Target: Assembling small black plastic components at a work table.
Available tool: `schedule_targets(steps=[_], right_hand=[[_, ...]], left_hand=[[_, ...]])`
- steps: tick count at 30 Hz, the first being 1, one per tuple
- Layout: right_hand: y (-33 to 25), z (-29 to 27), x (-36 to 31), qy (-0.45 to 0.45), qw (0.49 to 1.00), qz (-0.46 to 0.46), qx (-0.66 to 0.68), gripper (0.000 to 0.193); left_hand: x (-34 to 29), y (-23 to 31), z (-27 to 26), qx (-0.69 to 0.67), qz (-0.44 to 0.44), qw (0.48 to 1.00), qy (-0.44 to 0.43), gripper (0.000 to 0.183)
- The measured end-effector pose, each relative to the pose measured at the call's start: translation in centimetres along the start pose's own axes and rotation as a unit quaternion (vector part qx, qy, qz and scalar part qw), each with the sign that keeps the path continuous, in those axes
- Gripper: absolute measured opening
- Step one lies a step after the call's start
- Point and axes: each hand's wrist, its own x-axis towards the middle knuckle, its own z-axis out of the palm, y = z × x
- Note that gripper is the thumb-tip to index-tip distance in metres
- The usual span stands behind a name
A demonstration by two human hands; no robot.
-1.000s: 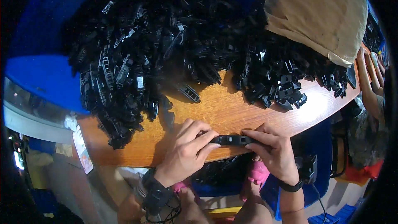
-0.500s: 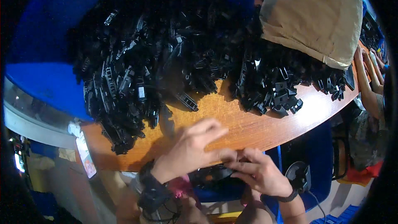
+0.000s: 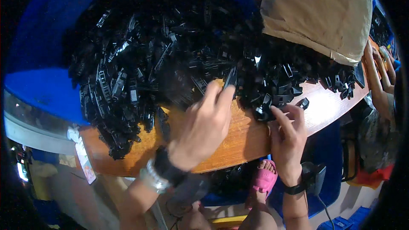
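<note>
My left hand (image 3: 204,125) reaches over the wooden table to the near edge of a big heap of black plastic parts (image 3: 149,55). Its fingertips are closed on a narrow black plastic part (image 3: 231,76) that points up toward the heap. Further right, my right hand (image 3: 290,134) is bent at the front of a pile of smaller black plastic pieces (image 3: 283,89). Its thumb and fingertips close at a small black plastic piece (image 3: 264,111), partly hidden by the fingers.
A brown cardboard sheet (image 3: 315,17) overhangs the small pieces at the upper right. The wooden table (image 3: 247,140) curves along its front edge. A phone (image 3: 86,162) lies by its left end. Another person's arms (image 3: 380,74) show at far right. A pink sandal (image 3: 265,178) is below.
Both hands have moved from together at the table's front edge out to the piles. My left hand went up to the long parts, my right to the small pieces. The dark item between them is gone from view.
</note>
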Motion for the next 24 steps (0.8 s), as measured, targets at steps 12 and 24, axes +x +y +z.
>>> schedule_targets(steps=[12, 24], right_hand=[[-2.9, 1.0, 0.4, -0.075, 0.994, -0.082, 0.007, 0.050], [-1.5, -0.1, 0.8, -0.109, 0.988, -0.105, -0.021, 0.042]], left_hand=[[-10.2, 0.9, -5.7, 0.020, -0.173, 0.982, -0.069, 0.023], [-7.3, -0.5, -5.8, 0.060, 0.016, 0.988, -0.145, 0.036]])
